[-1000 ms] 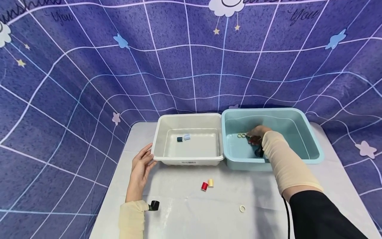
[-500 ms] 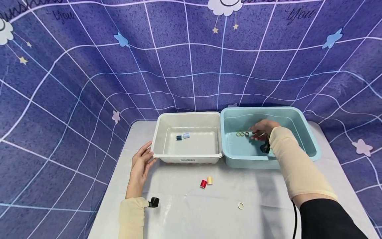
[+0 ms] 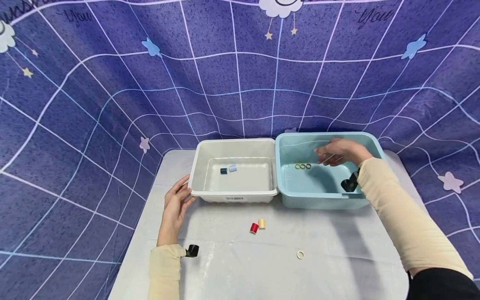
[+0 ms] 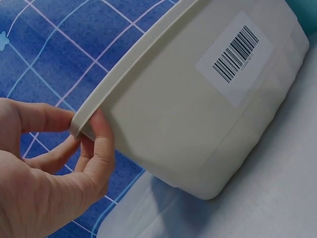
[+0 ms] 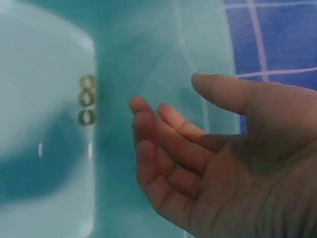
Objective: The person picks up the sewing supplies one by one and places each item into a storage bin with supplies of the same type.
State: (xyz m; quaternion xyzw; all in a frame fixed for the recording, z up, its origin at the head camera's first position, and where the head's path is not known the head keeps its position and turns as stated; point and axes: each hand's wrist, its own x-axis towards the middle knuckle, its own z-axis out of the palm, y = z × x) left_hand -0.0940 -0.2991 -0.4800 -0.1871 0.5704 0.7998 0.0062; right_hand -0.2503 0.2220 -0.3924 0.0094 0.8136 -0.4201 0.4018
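Two bins stand rim to rim on the desk (image 3: 240,271), and there's a hand at each! On one side the left hand (image 3: 177,203) has its fingers bent round the near left corner of the white bin (image 3: 232,193), pinching the rim, with a barcode label (image 4: 237,57) on the wall facing the person. Over on the other side, the right hand (image 3: 339,151) hangs above the blue bin (image 3: 311,194), fingers loosely curved, thumb well apart from them, nothing in their hold. And look, left of those fingertips: three small rings (image 3: 303,166) in a neat row on the blue bin's floor, close by the far wall. Inside the white bin, a dark spool (image 3: 223,171) and a pale blue spool (image 3: 233,168) lie right next to each other. Down in front of the bins, out on the desk, it's a red spool (image 3: 254,228) just beside a yellow spool (image 3: 261,224), and nearer the person, off to the right, one pale ring (image 3: 298,256) lies by itself. Cream sleeves (image 3: 403,221) cover both forearms, and behind it all hangs a purple-blue curtain (image 3: 210,77) crossed with pale lines.
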